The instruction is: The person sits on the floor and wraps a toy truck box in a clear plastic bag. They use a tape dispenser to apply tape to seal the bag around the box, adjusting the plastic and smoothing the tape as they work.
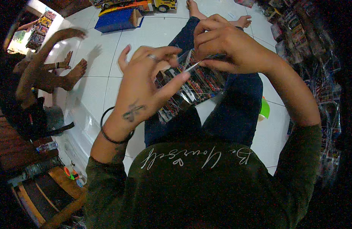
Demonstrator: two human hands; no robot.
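Observation:
I sit on a white tiled floor with my legs stretched out. Both hands are raised over my lap around a clear plastic packet [199, 86] filled with colourful printed cards. My left hand [145, 82] grips the packet's left side, thumb pressing across the front. My right hand [225, 47] pinches the packet's top edge with curled fingers. A ring shows on my left hand and a black band circles that wrist.
Another person [42, 72] sits at the left with bare feet on the tiles. A blue box [117, 21] and a yellow toy truck [164, 4] lie at the far end. Packaged goods [317, 76] line the right side. A green object [264, 108] rests beside my right leg.

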